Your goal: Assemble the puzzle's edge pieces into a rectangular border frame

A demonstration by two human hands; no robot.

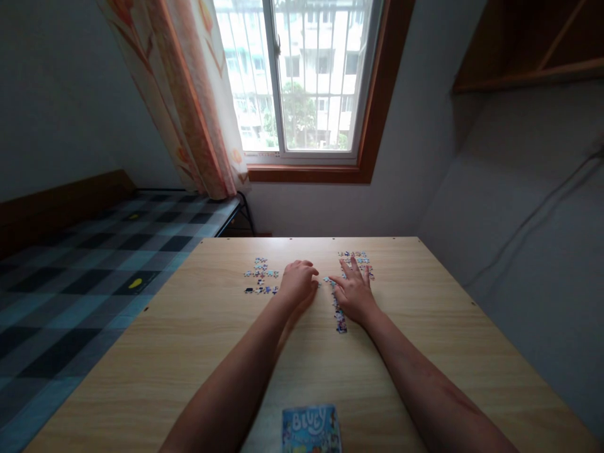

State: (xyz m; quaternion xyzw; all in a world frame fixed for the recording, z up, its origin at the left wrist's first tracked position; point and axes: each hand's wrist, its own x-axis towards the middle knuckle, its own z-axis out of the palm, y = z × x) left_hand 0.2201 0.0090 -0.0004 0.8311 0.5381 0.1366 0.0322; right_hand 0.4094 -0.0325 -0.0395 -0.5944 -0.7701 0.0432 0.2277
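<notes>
Loose puzzle pieces (pixel 261 272) lie in a group at the left of the wooden table (pixel 212 346). Joined pieces (pixel 340 321) form a narrow strip right of the middle, with more pieces (pixel 361 256) beyond it. My right hand (pixel 353 289) rests spread over these joined pieces, hiding some of them; its thumb is near a small light piece (pixel 326 279). Between the two groups is my left hand (pixel 299 280), its fingers curled in towards the middle beside another small piece. Whatever its fingertips may hold is too small to make out.
A blue Bluey box (pixel 311 429) sits at the table's near edge. A bed with a checked cover (pixel 94 270) stands at the left. Behind the table are a curtain (pixel 189 94) and a window (pixel 316 82); a wooden shelf (pixel 528 78) hangs at upper right.
</notes>
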